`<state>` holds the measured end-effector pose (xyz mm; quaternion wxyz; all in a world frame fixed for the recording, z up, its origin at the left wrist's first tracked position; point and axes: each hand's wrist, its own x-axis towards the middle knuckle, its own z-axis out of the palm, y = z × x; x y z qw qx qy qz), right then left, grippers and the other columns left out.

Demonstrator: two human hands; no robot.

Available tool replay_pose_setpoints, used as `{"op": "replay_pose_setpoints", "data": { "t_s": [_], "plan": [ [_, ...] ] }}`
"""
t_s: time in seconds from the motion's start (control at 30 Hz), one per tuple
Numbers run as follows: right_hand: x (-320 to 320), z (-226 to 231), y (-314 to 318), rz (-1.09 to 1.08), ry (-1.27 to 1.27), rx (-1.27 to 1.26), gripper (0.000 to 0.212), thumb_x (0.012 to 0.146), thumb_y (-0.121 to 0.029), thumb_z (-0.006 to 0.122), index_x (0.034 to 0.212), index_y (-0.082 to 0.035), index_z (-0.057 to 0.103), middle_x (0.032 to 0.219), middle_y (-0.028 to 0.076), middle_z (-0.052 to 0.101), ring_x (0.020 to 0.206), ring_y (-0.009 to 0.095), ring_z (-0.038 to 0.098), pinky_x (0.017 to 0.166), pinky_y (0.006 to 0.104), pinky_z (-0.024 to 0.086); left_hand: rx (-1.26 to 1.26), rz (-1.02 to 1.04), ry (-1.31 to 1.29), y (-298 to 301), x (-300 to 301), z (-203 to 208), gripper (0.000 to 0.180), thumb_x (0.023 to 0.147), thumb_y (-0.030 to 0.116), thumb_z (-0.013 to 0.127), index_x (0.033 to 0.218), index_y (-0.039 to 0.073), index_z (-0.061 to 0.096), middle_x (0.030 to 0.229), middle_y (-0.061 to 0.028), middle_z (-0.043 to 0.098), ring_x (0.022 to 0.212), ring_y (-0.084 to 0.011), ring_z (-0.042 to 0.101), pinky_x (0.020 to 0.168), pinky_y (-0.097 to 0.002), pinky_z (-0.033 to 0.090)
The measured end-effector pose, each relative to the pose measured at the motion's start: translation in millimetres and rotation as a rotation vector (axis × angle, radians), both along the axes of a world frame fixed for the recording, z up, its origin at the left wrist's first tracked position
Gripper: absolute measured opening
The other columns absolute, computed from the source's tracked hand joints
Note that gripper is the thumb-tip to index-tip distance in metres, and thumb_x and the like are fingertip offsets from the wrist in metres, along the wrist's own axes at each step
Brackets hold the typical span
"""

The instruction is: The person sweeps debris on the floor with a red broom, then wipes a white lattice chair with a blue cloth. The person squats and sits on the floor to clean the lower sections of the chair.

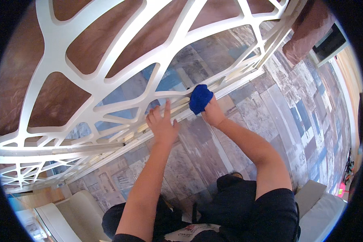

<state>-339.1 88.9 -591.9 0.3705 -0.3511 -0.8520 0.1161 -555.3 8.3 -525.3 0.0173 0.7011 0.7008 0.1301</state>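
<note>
A white lattice panel [94, 80] with large irregular openings rises before me. In my right hand [214, 113] is a blue cloth [201, 99], bunched up and pressed against the lattice's lower bars; the fingers are partly hidden behind it. To its left, my left hand [162, 124] has its fingers spread and holds nothing. Its fingertips are at the lower bars of the lattice, though whether they touch cannot be told. Beneath both hands runs a white floor rail [240, 82] along the panel's foot.
Patterned plank-look flooring [246, 133] in grey, brown and blue lies around me. Brown fabric [52, 101] shows behind the lattice. A pale seat [82, 213] stands at lower left, a light grey padded piece [320, 213] at lower right. A brown drape [310, 30] hangs at upper right.
</note>
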Motion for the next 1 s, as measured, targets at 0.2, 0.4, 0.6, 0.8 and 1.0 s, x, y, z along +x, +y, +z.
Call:
{"op": "replay_pose_setpoints", "data": {
  "t_s": [0.2, 0.4, 0.6, 0.8, 1.0],
  "plan": [
    [-51, -21, -9, -0.413, 0.159, -0.543, 0.053, 0.071, -0.005, 0.061, 0.123, 0.001, 0.053, 0.128, 0.031, 0.048, 0.127, 0.047, 0.039, 0.108, 0.0482, 0.035, -0.071, 0.176, -0.065, 9, 42, -27, 0.110, 0.069, 0.030, 0.080, 0.152, 0.000, 0.013, 0.151, -0.0376, 0.005, 0.136, -0.0627, -0.004, 0.108, -0.0713, 0.002],
    [-20, -61, 43, -0.094, -0.686, -0.211, 0.023, 0.079, -0.012, 0.057, 0.092, -0.002, 0.073, 0.108, 0.014, 0.066, 0.107, 0.030, 0.056, 0.098, 0.0420, 0.042, -0.084, 0.259, -0.103, 15, 55, -38, 0.117, 0.072, 0.030, 0.076, 0.153, 0.003, -0.003, 0.153, -0.0336, -0.008, 0.134, -0.0643, -0.018, 0.107, -0.0738, 0.010],
    [31, -57, 72, -0.346, -0.942, -0.156, 0.022, 0.086, -0.019, 0.057, 0.095, -0.013, 0.076, 0.107, 0.008, 0.068, 0.114, 0.027, 0.052, 0.099, 0.0397, 0.040, -0.116, 0.196, 0.070, 12, 35, -63, 0.124, 0.065, 0.030, 0.078, 0.153, 0.005, -0.005, 0.156, -0.0279, -0.013, 0.137, -0.0600, -0.018, 0.103, -0.0755, 0.016],
    [-36, -56, 30, -0.357, -1.012, -0.145, 0.022, 0.082, -0.022, 0.058, 0.092, -0.013, 0.076, 0.102, 0.008, 0.068, 0.114, 0.029, 0.052, 0.105, 0.0440, 0.033, -0.087, 0.240, 0.012, 14, 42, -64, 0.126, 0.066, 0.036, 0.079, 0.153, 0.007, -0.006, 0.156, -0.0281, -0.012, 0.138, -0.0594, -0.017, 0.104, -0.0747, 0.013],
    [5, -68, 41, -0.271, -0.964, -0.114, 0.026, 0.083, -0.022, 0.057, 0.095, -0.008, 0.075, 0.110, 0.013, 0.065, 0.124, 0.037, 0.046, 0.107, 0.0456, 0.034, -0.131, 0.176, 0.058, 12, 32, -56, 0.123, 0.069, 0.033, 0.078, 0.152, 0.007, -0.009, 0.155, -0.0266, -0.015, 0.137, -0.0612, -0.016, 0.102, -0.0757, 0.017]
  ]
}}
